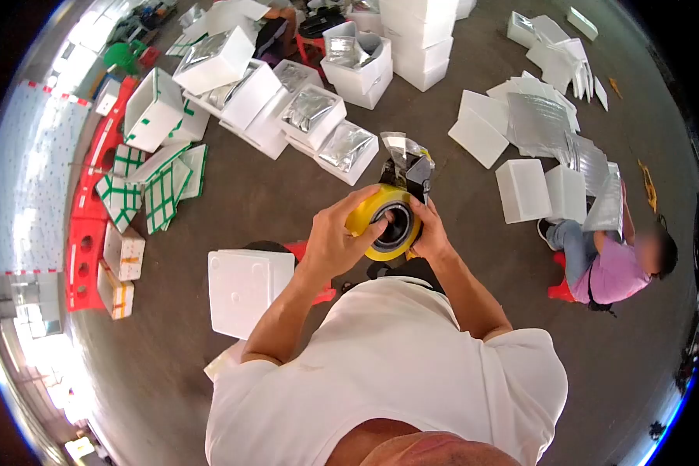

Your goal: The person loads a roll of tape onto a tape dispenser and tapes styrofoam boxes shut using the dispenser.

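Observation:
A roll of yellow tape (357, 220) sits on a black tape dispenser (418, 177) in front of my chest. My left hand (340, 233) wraps round the roll's left side, with the thumb at its dark core. On the right, my right hand (431, 229) holds the dispenser and the roll's right edge. A loose, clear strip of tape (394, 143) shows at the dispenser's far end. To the left of my arms stands a closed white foam box (250, 293).
Foam boxes with silvery liners (313, 113) lie ahead. Green-taped panels (163, 190) lean near a red barrier (85, 256) at left. White lids (480, 128) and silver sheets (537, 123) lie at right. A seated person (613, 272) is beside two white boxes (523, 190).

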Demonstrator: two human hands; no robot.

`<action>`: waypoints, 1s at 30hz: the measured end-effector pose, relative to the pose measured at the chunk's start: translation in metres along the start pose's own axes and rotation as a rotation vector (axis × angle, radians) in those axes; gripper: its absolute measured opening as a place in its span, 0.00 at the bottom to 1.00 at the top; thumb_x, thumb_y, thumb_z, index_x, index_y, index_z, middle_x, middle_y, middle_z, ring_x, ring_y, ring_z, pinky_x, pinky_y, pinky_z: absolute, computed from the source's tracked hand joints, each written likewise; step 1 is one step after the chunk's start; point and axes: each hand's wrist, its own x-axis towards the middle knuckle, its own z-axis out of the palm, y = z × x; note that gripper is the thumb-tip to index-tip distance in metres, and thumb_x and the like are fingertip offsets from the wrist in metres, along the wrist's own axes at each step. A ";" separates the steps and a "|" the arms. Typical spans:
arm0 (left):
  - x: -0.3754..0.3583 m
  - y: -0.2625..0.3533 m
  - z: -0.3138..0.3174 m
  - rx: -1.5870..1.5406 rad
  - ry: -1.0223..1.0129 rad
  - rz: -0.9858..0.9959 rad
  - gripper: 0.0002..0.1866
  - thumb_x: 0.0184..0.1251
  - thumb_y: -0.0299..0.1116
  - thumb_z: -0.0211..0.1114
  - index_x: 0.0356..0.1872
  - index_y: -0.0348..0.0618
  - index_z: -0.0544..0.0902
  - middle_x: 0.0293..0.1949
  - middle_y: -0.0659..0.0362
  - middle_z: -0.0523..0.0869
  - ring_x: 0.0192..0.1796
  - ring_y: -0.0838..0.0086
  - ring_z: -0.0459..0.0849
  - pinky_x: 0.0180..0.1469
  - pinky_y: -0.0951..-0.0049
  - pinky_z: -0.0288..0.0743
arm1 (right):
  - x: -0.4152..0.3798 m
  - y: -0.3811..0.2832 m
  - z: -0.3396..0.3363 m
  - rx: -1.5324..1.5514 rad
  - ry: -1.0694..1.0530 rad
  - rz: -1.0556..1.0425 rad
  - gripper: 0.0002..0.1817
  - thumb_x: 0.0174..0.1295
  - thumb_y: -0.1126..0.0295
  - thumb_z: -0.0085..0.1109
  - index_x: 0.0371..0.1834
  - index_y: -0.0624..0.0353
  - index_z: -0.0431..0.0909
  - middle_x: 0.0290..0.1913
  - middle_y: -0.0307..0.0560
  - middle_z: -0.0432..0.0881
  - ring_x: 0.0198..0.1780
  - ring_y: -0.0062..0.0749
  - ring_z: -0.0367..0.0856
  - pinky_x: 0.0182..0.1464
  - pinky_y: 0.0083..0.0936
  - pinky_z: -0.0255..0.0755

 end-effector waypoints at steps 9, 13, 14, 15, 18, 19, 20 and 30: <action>0.012 0.004 -0.025 0.196 -0.150 -0.031 0.22 0.59 0.35 0.73 0.52 0.36 0.81 0.40 0.50 0.88 0.39 0.72 0.86 0.44 0.72 0.78 | 0.011 0.016 -0.008 0.170 -0.294 0.176 0.18 0.70 0.62 0.52 0.56 0.62 0.72 0.41 0.46 0.83 0.40 0.32 0.85 0.41 0.29 0.83; 0.035 -0.019 -0.037 -0.141 0.070 -0.276 0.17 0.61 0.34 0.72 0.47 0.37 0.82 0.37 0.54 0.88 0.39 0.72 0.86 0.43 0.72 0.79 | 0.004 0.009 0.004 0.232 -0.173 0.418 0.20 0.68 0.57 0.54 0.51 0.64 0.76 0.39 0.48 0.85 0.39 0.34 0.86 0.41 0.28 0.84; 0.041 -0.029 -0.039 -0.056 0.131 -0.079 0.14 0.62 0.33 0.71 0.45 0.37 0.83 0.34 0.57 0.87 0.38 0.74 0.85 0.42 0.73 0.78 | 0.003 0.012 0.014 0.181 -0.074 0.412 0.21 0.66 0.56 0.55 0.50 0.64 0.78 0.40 0.48 0.85 0.39 0.34 0.86 0.42 0.28 0.83; 0.046 -0.037 -0.041 0.032 0.194 0.116 0.12 0.62 0.32 0.70 0.43 0.38 0.83 0.32 0.59 0.86 0.37 0.76 0.85 0.41 0.74 0.78 | 0.002 0.016 0.019 0.127 0.024 0.410 0.22 0.65 0.54 0.56 0.49 0.63 0.79 0.41 0.49 0.86 0.39 0.34 0.86 0.43 0.28 0.83; 0.051 -0.056 -0.047 -0.079 0.060 0.014 0.10 0.63 0.34 0.70 0.38 0.36 0.84 0.29 0.63 0.85 0.34 0.80 0.82 0.38 0.77 0.76 | 0.005 0.025 0.013 0.117 -0.037 0.492 0.22 0.63 0.55 0.57 0.51 0.64 0.78 0.45 0.51 0.86 0.42 0.35 0.86 0.47 0.32 0.82; 0.052 -0.065 -0.052 -0.121 -0.015 -0.072 0.10 0.63 0.34 0.70 0.36 0.36 0.85 0.28 0.64 0.85 0.32 0.81 0.81 0.37 0.78 0.76 | 0.006 0.029 0.016 0.099 -0.031 0.513 0.23 0.63 0.55 0.58 0.51 0.64 0.78 0.45 0.51 0.86 0.43 0.37 0.86 0.49 0.34 0.82; 0.051 -0.074 -0.059 -0.129 -0.040 -0.138 0.12 0.65 0.37 0.69 0.33 0.35 0.85 0.28 0.64 0.85 0.31 0.82 0.80 0.35 0.78 0.76 | 0.008 0.034 0.011 0.146 -0.034 0.553 0.23 0.62 0.56 0.59 0.51 0.63 0.78 0.47 0.52 0.85 0.45 0.38 0.86 0.52 0.35 0.81; -0.105 -0.265 -0.143 0.695 0.498 -0.422 0.33 0.56 0.50 0.73 0.61 0.46 0.76 0.60 0.46 0.78 0.64 0.59 0.75 0.64 0.56 0.68 | 0.037 0.086 -0.041 0.072 0.084 0.672 0.14 0.68 0.61 0.56 0.48 0.61 0.76 0.33 0.45 0.83 0.28 0.28 0.82 0.28 0.24 0.80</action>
